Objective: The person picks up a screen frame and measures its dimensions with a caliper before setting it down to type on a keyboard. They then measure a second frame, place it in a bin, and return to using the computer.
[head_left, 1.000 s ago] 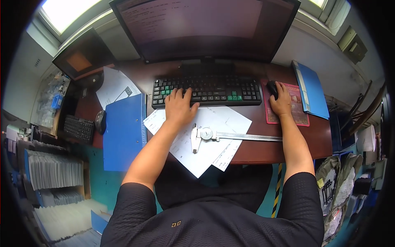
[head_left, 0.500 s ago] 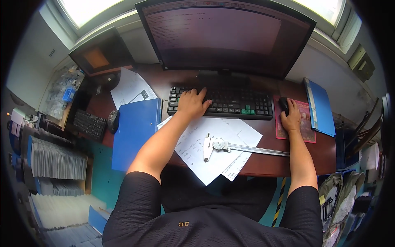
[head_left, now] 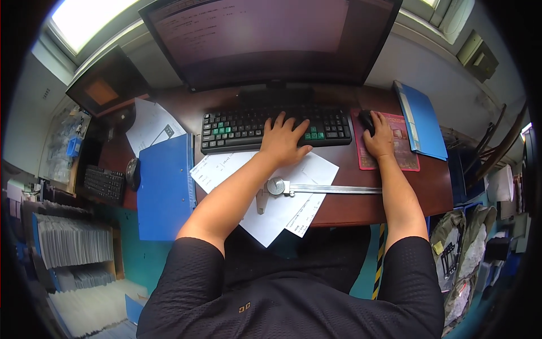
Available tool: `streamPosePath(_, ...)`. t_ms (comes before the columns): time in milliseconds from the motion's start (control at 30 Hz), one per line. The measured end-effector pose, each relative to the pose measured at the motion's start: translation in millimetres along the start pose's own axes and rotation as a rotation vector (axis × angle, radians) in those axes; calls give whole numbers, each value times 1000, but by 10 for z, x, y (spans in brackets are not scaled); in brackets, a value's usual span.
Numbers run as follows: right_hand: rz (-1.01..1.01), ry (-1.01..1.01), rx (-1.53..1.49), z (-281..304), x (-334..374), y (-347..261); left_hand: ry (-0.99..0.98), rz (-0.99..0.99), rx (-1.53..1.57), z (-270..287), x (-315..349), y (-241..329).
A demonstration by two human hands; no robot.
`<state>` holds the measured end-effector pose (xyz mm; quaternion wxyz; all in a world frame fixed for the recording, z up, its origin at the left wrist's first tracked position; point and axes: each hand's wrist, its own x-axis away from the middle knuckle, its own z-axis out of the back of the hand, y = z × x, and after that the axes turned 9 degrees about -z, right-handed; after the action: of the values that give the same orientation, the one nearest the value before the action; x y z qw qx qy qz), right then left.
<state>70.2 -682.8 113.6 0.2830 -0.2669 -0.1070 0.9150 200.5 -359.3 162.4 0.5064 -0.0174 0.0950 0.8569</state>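
Observation:
My left hand (head_left: pixel 284 142) rests on the black keyboard (head_left: pixel 217 120), right of its middle, with the fingers spread over the keys. It holds nothing. At the keyboard's right, my right hand (head_left: pixel 381 142) grips a black mouse (head_left: pixel 365 119) that sits on a red mouse pad (head_left: pixel 405 155). A dial caliper (head_left: pixel 333 189) lies across white paper sheets (head_left: pixel 274 217) in front of the keyboard. Its beam reaches right toward my right forearm, and my left forearm covers part of its jaws.
A large monitor (head_left: pixel 271 42) stands behind the keyboard. Left of the papers is a blue folder (head_left: pixel 165 192), and beyond it a second mouse (head_left: pixel 132 174) and keyboard (head_left: pixel 105 183). A light blue file (head_left: pixel 427 127) lies at the right. Stacked sheets (head_left: pixel 76 240) fill a shelf at the left.
My left hand has slid right along the keyboard, from its left part to past the middle, and its fingers have spread. My right hand stays on the mouse. The whole view has shifted.

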Motion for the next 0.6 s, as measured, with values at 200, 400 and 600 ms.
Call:
streamPosePath(200,11,3,-7,15,-9,-18,-50,158,-85,-8,176,71)
streamPosePath(400,36,12,-19,-40,7,23,-39,274,-39,179,46,-272)
streamPosePath(600,78,2,-13,-9,10,90,159,211,-36,185,229,-791)
